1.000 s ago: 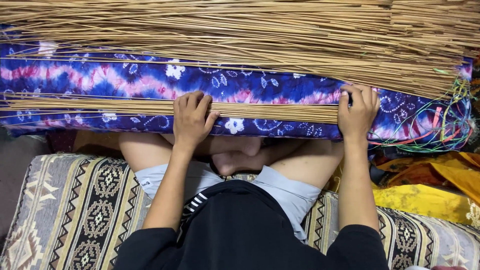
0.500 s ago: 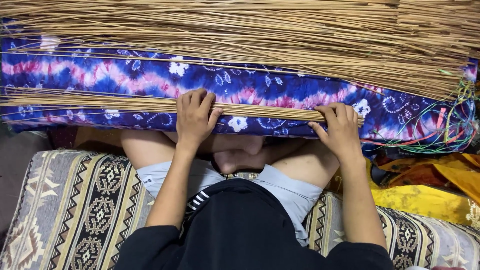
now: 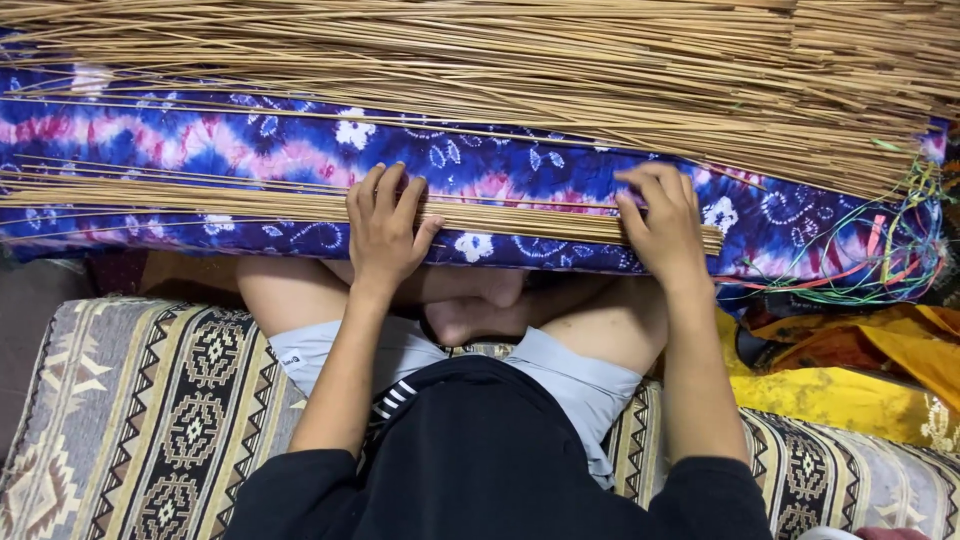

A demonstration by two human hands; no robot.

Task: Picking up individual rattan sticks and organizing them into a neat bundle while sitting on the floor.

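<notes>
A flat row of thin straw-coloured sticks point(image 3: 180, 198) lies along the near side of a blue, purple and pink tie-dye cushion point(image 3: 250, 140) across my lap. My left hand point(image 3: 383, 228) rests palm down on this row, fingers spread. My right hand point(image 3: 665, 222) presses flat on the row's right end, fingers together. A much larger heap of the same sticks point(image 3: 520, 60) covers the cushion's far side.
I sit cross-legged on a patterned woven mat point(image 3: 140, 420). Yellow and orange cloth point(image 3: 860, 375) lies crumpled at the right. Loose coloured threads point(image 3: 880, 250) tangle at the cushion's right end.
My right hand has slid leftward along the near row of sticks, from the cushion's right end toward the middle. My left hand has stayed in place.
</notes>
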